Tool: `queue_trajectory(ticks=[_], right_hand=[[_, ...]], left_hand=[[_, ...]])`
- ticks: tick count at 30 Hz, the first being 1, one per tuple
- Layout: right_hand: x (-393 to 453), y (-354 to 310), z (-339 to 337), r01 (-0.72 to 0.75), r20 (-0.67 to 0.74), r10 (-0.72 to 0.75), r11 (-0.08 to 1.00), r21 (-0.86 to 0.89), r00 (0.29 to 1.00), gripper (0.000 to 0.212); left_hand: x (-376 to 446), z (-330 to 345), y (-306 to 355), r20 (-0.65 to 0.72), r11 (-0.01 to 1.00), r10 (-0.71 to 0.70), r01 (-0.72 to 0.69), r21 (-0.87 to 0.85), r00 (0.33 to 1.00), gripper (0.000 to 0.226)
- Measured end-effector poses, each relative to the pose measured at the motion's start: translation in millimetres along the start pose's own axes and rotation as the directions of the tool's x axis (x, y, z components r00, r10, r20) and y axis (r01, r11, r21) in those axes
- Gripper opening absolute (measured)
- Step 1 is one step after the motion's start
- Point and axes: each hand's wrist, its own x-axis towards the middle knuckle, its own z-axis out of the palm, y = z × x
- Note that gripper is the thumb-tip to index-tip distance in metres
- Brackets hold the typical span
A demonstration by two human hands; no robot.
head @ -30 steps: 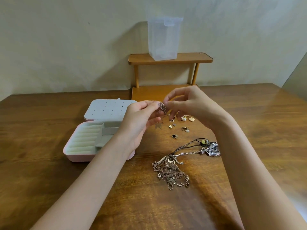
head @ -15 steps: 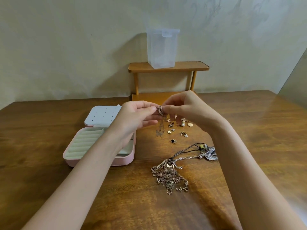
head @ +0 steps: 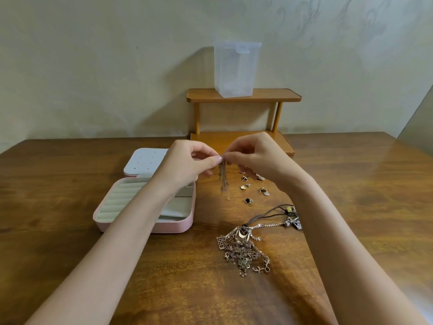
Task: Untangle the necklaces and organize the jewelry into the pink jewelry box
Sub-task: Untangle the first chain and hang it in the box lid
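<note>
My left hand (head: 187, 164) and my right hand (head: 255, 158) meet above the table, both pinching the top of a thin chain necklace (head: 223, 177) that hangs down bunched between them. The pink jewelry box (head: 168, 226) lies open at the left, partly behind my left forearm, with its white dotted lid (head: 145, 161) folded back. A tangled heap of necklaces (head: 243, 252) sits on the table in front, with a black cord necklace (head: 269, 213) and a sparkly chain (head: 291, 222) trailing right. Several small earrings (head: 249, 192) lie scattered below my hands.
A two-tier wooden shelf (head: 243, 96) stands against the wall at the back, with a translucent plastic container (head: 235, 69) on top. The wooden table (head: 363, 184) spreads to both sides.
The chain has come loose from a small bunch and now hangs longer between my fingertips. Both hands stay together; the camera has tilted up a little.
</note>
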Motion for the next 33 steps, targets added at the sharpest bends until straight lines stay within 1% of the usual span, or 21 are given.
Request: queue_trajectory(ticks=[2,5,8,11,14,18,23,28,31,33], right_hand=[[-0.4,-0.8,2.3,-0.004,0.003,0.003,0.998,0.057,1.0,0.011],[2.9,2.0,8.2,-0.007,0.012,0.005,0.991,0.133,1.0,0.011],[4.3,3.0,12.0,0.004,-0.002,-0.004,0.987,0.158,1.0,0.01],[2.8,1.0,14.7,-0.002,-0.009,0.003,0.987,0.163,1.0,0.009],[1.8,-0.5,18.1,0.005,-0.016,-0.003,0.99,0.138,1.0,0.007],[0.5,-0.3,21.4,-0.015,-0.019,0.017,0.995,0.104,1.0,0.007],[1.6,7.6,26.0,-0.107,0.029,0.103,0.963,0.249,0.994,0.012],[2.0,12.0,28.0,-0.155,0.031,0.153,0.929,0.337,0.988,0.011],[1.6,13.3,28.7,-0.177,0.062,0.166,0.903,0.391,0.984,0.012],[2.7,14.1,30.2,-0.183,0.074,0.168,0.89,0.418,0.983,0.013]], left_hand=[[0.4,-3.9,-2.5,0.041,0.991,-0.065,0.069,-0.111,0.997,0.004],[3.4,-8.4,-8.5,0.117,0.938,-0.136,0.166,-0.303,0.984,0.003],[4.3,-10.4,-10.4,0.146,0.91,-0.145,0.19,-0.367,0.979,0.005],[4.7,-12.7,-11.1,0.142,0.901,-0.152,0.196,-0.386,0.978,0.006],[5.6,-12.6,-14.4,0.111,0.921,-0.156,0.186,-0.344,0.981,0.006],[5.8,-13.2,-16.1,0.126,0.942,-0.127,0.159,-0.296,0.984,0.004],[8.7,-17.6,-22.7,0.145,0.948,-0.092,0.132,-0.289,0.985,0.012],[10.2,-11.0,-24.0,0.184,0.914,-0.101,0.165,-0.371,0.978,0.009],[10.2,-10.1,-25.1,0.212,0.887,-0.104,0.187,-0.423,0.972,0.012],[11.4,-12.6,-26.7,0.218,0.887,-0.095,0.182,-0.425,0.971,0.017]])
